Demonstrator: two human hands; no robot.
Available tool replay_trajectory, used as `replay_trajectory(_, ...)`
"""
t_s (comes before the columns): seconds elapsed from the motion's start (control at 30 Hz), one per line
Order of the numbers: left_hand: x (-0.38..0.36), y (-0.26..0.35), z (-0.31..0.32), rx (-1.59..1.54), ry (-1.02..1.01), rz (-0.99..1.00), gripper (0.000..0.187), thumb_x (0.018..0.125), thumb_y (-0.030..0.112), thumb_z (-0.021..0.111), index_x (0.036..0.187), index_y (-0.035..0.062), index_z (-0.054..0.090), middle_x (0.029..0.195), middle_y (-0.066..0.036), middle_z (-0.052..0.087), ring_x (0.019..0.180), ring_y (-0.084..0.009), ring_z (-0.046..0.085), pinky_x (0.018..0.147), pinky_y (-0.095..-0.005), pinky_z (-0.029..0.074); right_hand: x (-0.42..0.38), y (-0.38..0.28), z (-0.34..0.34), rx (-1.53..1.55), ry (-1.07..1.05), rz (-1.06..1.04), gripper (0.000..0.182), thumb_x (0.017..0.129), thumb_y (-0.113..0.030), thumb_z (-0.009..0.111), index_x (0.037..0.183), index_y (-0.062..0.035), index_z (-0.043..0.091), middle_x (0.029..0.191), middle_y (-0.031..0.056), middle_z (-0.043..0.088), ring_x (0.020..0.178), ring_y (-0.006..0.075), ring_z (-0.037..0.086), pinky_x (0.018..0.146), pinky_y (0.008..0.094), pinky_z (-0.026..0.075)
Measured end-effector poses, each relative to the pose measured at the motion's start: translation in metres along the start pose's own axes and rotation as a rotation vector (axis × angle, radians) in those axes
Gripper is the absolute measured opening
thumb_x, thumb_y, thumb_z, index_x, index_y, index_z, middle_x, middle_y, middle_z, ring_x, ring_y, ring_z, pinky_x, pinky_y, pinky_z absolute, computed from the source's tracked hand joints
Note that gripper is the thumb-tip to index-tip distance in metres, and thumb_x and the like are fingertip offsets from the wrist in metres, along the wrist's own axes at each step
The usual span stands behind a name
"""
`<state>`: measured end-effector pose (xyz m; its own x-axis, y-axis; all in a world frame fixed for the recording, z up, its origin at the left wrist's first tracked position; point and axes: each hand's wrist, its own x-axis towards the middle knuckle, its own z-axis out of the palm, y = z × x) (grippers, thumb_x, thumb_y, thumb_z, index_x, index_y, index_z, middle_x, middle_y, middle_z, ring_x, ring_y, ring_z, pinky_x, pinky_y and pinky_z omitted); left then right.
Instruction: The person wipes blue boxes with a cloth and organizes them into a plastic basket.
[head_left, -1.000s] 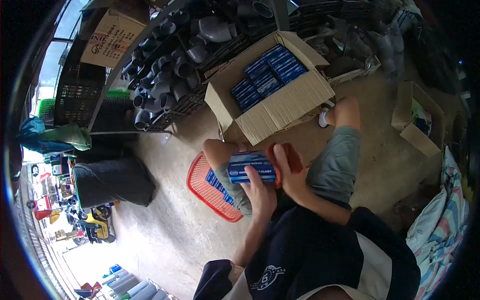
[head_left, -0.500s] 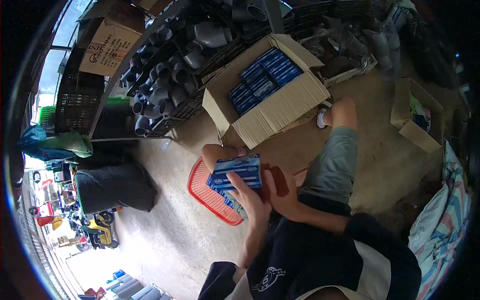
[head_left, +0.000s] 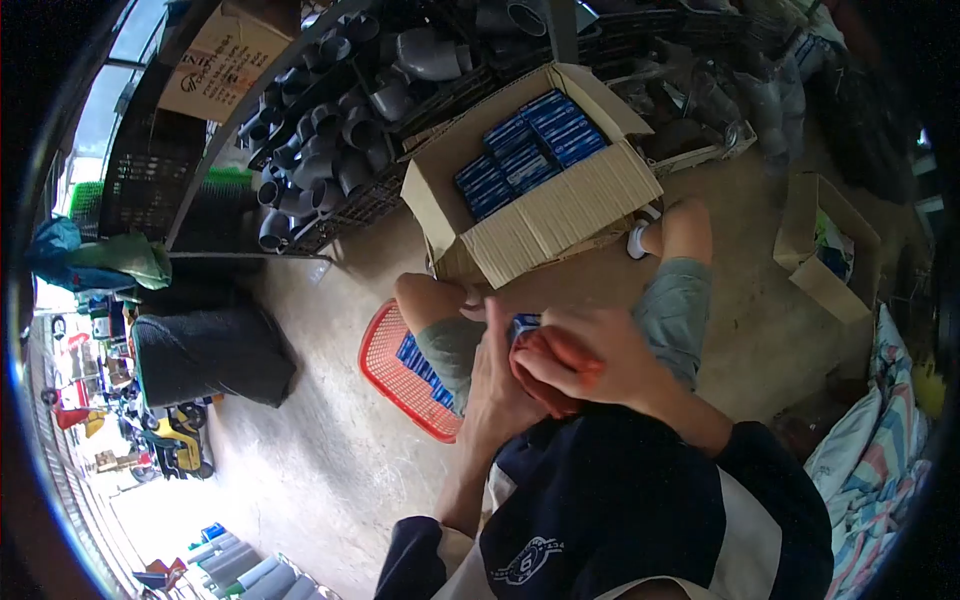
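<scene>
My left hand is closed around a small blue box, most of which is hidden by my two hands. A crumpled red cloth is bunched in my right hand, pressed against the box; that hand is slightly blurred. Left of my left hand, partly behind my knee, a red plastic basket on the floor holds several blue boxes. Beyond my knees stands an open cardboard carton with rows of similar blue boxes inside.
Grey pipe fittings fill a black rack behind the carton. A smaller open carton sits on the floor at right, near a striped sack. A dark covered bundle stands at left. My bent legs flank the working space.
The blue box has come in closer to my body and is now mostly covered by my hands. My right hand has brought the red cloth onto it.
</scene>
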<state>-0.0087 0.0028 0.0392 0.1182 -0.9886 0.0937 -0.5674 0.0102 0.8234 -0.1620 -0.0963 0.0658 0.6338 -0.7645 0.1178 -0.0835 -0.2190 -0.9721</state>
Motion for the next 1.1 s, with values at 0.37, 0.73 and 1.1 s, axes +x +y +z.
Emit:
replay_trajectory(0.37, -0.021, -0.025, -0.012, 0.208, -0.033, -0.09, 0.109, 0.062, 0.018, 0.082, 0.15, -0.0069, 0.024, 0.117, -0.023, 0.054, 0.103, -0.041, 0.055, 0.091, -0.0461, 0.046, 0.004, 0.038, 0.063, -0.183, 0.065, 0.358, 0.045, 0.093, -0.048, 0.061, 0.086, -0.0038, 0.067, 0.067, 0.0131, 0.065, 0.061, 0.0259, 0.067, 0.057, 0.0387, 0.05)
replay_trajectory(0.73, -0.066, -0.111, -0.078, -0.347, 0.333, -0.104, 0.079, 0.069, 0.019, 0.079, 0.139, 0.003, 0.045, 0.123, -0.019, 0.055, 0.115, -0.0313, 0.056, 0.1, -0.0418, 0.044, 0.005, 0.163, 0.053, -0.129, -0.031, 0.83, 0.036, 0.096, -0.041, 0.062, 0.099, -0.0055, 0.065, 0.073, 0.0, 0.059, 0.056, 0.008, 0.052, 0.048, 0.0262, 0.039)
replay_trajectory(1.1, -0.192, -0.511, -0.079, -0.071, 0.471, -0.893, 0.053, 0.079, 0.026, 0.074, 0.121, -0.0015, 0.056, 0.098, -0.019, 0.069, 0.085, -0.0278, 0.069, 0.075, -0.0384, 0.053, -0.036, 0.223, 0.064, -0.753, -0.452, 0.849, 0.038, 0.097, -0.034, 0.058, 0.099, 0.003, 0.066, 0.09, 0.0198, 0.069, 0.084, 0.0274, 0.067, 0.08, 0.0385, 0.049)
